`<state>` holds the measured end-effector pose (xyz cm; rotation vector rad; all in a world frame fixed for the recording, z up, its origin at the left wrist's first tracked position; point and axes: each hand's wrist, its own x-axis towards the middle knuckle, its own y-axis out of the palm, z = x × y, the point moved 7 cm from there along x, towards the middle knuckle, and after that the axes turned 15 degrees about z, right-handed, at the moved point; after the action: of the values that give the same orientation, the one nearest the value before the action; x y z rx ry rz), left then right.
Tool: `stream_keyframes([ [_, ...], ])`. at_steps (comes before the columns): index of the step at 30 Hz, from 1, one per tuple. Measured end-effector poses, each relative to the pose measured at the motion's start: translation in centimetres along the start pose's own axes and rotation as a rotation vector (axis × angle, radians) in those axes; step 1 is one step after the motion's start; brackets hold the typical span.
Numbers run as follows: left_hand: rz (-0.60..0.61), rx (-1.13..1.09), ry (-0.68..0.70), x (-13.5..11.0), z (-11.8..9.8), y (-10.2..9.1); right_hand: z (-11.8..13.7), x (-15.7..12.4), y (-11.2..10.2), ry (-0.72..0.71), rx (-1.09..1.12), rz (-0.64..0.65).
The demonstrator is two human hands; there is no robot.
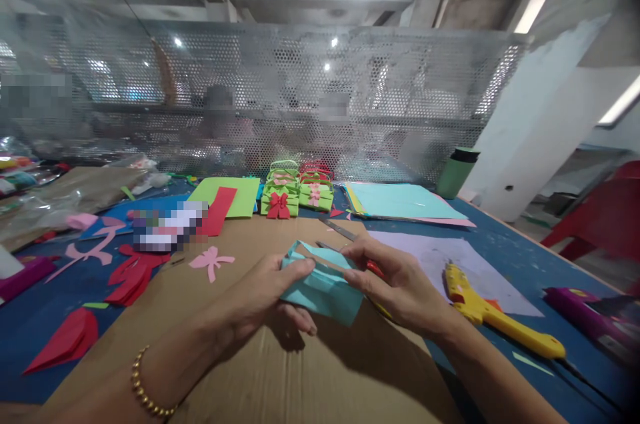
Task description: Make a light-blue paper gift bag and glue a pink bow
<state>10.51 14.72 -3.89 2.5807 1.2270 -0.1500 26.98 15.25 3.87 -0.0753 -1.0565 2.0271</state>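
Note:
A folded light-blue paper piece (327, 294), shaped like a small bag or pouch, is held up between both hands above the cardboard sheet. My left hand (273, 291) grips its left side, thumb on top and fingers underneath. At the right upper edge my right hand (395, 281) pinches it with thumb and fingers. Behind the right hand lie scissors (343, 231), blades pointing away, with the handles partly hidden by the hand. To the left, on the cardboard, rests a pink paper bow (212, 263).
Small green paper bags with bows (280, 194) stand at the back. A yellow glue gun (493, 321) lies on lilac paper (415, 251) at right. Blue sheets (405, 201), a green bottle (456, 174), red paper cutouts (70, 337) and brown cardboard (270, 371) surround the hands.

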Motion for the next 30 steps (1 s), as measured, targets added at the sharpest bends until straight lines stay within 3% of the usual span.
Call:
stream_keyframes([
  [7,-0.033,0.015,0.075,0.1,-0.7,-0.5,-0.5,0.0,-0.1,0.030,-0.101,0.079],
  [15,0.029,0.004,0.134,0.3,-1.2,-0.5,-2.0,0.3,-0.2,0.199,0.346,0.153],
  [22,0.084,-0.017,0.155,0.6,-1.1,-0.3,-5.7,-1.1,0.3,0.379,0.699,0.139],
  [30,0.094,-0.027,0.122,0.5,-0.9,0.2,-5.5,-0.1,1.9,0.413,0.846,0.064],
])
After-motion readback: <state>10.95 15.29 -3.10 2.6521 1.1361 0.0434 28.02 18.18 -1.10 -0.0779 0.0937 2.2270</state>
